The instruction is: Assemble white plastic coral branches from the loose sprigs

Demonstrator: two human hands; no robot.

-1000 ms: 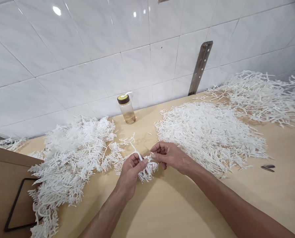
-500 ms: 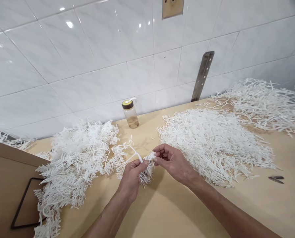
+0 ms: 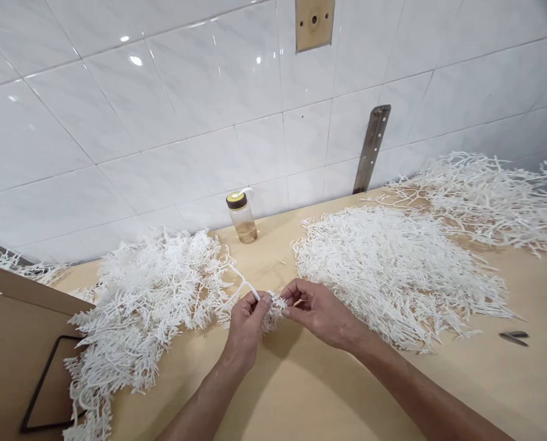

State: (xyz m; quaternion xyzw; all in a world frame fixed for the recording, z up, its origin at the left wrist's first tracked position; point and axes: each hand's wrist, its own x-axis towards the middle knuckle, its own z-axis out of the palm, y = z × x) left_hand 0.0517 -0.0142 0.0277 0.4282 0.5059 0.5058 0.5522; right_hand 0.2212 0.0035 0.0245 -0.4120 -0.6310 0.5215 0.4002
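Observation:
My left hand [image 3: 248, 321] is closed around the stem of a white branching plastic sprig [image 3: 242, 280], thumb on top. The sprig's bare forked end points up and left, and its bushy end [image 3: 273, 312] sticks out between my two hands. My right hand [image 3: 316, 311] pinches fine white tips of that bushy end between thumb and fingers. To the left of my hands lies a heap of bushy white sprigs [image 3: 154, 288]. Close behind my right hand spreads a heap of short loose white pieces [image 3: 392, 275].
A bottle [image 3: 242, 218] with a dark and yellow lid stands by the tiled wall. Thin white branches [image 3: 498, 196] lie at the back right. Small snips [image 3: 514, 338] rest on the right. A brown panel [image 3: 20, 355] borders the left; a metal bracket [image 3: 372, 149] leans on the wall.
The view has tilted up slightly, so things sit a little lower. The sprig has shifted slightly in my left hand's hold; both hands remain close together on it.

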